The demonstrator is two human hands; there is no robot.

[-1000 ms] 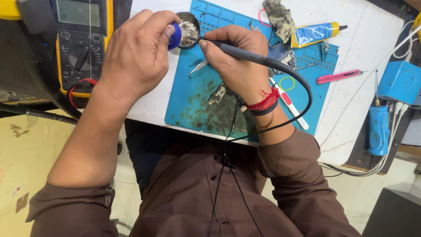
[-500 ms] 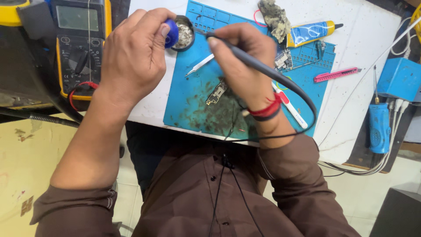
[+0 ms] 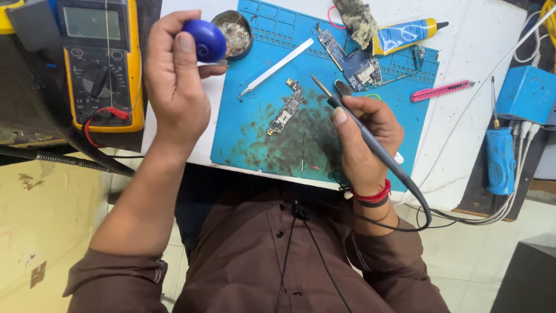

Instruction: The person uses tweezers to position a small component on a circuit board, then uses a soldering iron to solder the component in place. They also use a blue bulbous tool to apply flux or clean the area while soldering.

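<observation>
Right hand [image 3: 365,136] pen-gripped on soldering iron [image 3: 370,139]

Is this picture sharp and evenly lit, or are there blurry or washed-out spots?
Head view: mostly sharp, the small circuit board on the blue mat reads clearly; lighting is soft and even, with only faint shadows under the left hand and right hand; the white tabletop looks bright but not blown out; the multimeter's screen shows a dull sheen; straight edges bend slightly toward the corners.

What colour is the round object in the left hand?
Blue; the round object shows best in the head view.
</observation>
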